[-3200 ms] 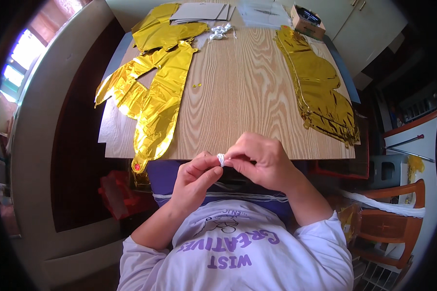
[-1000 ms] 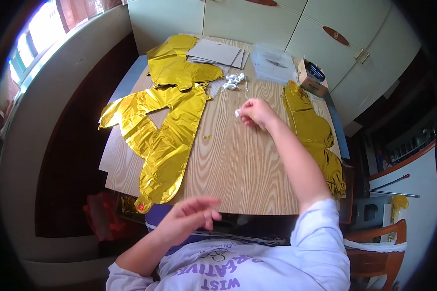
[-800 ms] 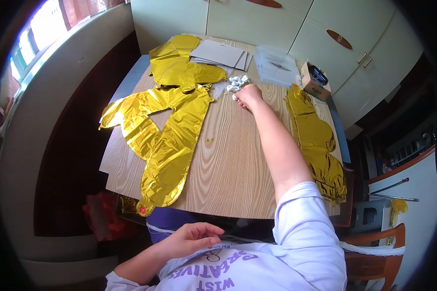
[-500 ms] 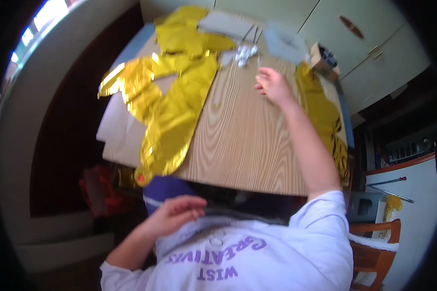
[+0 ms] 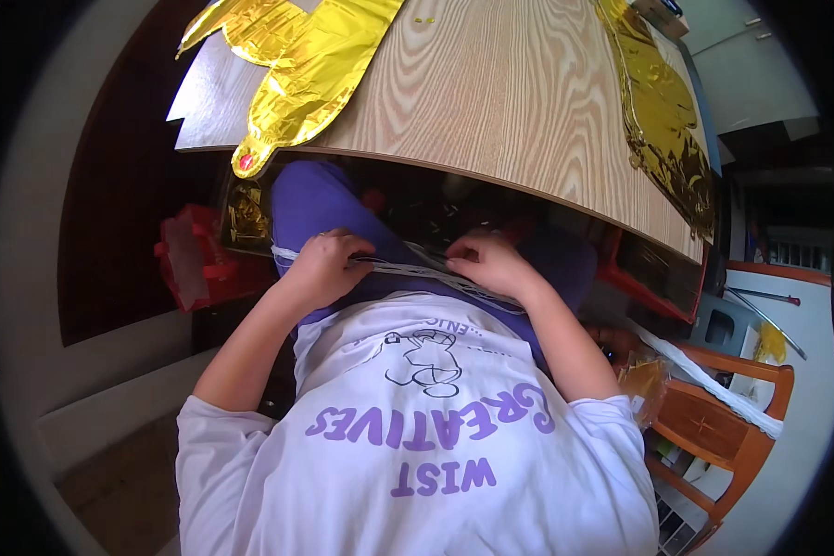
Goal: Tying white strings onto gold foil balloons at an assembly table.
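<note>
Curls left hand (image 5: 324,266) and right hand (image 5: 491,266) at strings (image 5: 408,270) across lap (image 5: 320,206), near table (image 5: 500,93) bearing foil (image 5: 310,79); cannot tell whether gripping strings or merely touching them.

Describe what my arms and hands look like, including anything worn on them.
Loose, plain white fabric sleeves end near the elbows, leaving both forearms bare. The left hand and right hand wear no gloves, so each grip is uncovered; any ring is too small to tell. No watch shows.
</note>
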Demonstrator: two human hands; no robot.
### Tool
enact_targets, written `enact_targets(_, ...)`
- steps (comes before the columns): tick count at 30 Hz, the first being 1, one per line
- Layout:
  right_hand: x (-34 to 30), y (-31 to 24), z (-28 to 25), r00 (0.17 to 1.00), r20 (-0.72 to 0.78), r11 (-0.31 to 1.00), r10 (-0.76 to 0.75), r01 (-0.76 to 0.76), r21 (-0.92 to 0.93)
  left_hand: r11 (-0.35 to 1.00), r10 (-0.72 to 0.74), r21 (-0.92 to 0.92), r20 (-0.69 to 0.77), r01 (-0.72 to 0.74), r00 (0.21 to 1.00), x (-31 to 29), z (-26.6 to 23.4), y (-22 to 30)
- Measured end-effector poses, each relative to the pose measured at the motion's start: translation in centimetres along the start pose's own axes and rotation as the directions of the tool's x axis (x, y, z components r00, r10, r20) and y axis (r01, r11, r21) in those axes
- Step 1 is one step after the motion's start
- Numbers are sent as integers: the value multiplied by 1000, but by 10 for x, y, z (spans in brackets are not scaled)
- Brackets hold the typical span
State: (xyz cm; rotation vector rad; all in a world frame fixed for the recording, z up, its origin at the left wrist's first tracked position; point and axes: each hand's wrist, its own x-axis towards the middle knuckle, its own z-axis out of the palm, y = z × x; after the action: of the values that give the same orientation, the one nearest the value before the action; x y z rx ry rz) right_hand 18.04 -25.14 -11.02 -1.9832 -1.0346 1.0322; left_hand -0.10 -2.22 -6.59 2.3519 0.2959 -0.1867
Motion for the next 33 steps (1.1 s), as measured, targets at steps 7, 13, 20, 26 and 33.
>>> enact_targets(7,49,-20,43,986,128,993,-110,105,49,999,-34,26,-55,35,998,-8,7,-8)
enact_targets(13,76,-36,76,976,135,983,-171,178,-48,999,-34,19,-102,36,994,-14,9,-15)
enact_targets(20,87,-47,61,996,57,974,-71,57,221,995,-83,-69,-199,70,976,-13,2,-12)
enact_targets(26,63,-88,24,998,48,956,-42,26,292,980,197,74,-219,-185,956,3,-25,6)
enact_targets(33,15,-120,31,901,140,142,-411,-88,986,876,472,220,-203,-430,858,-6,-69,74)
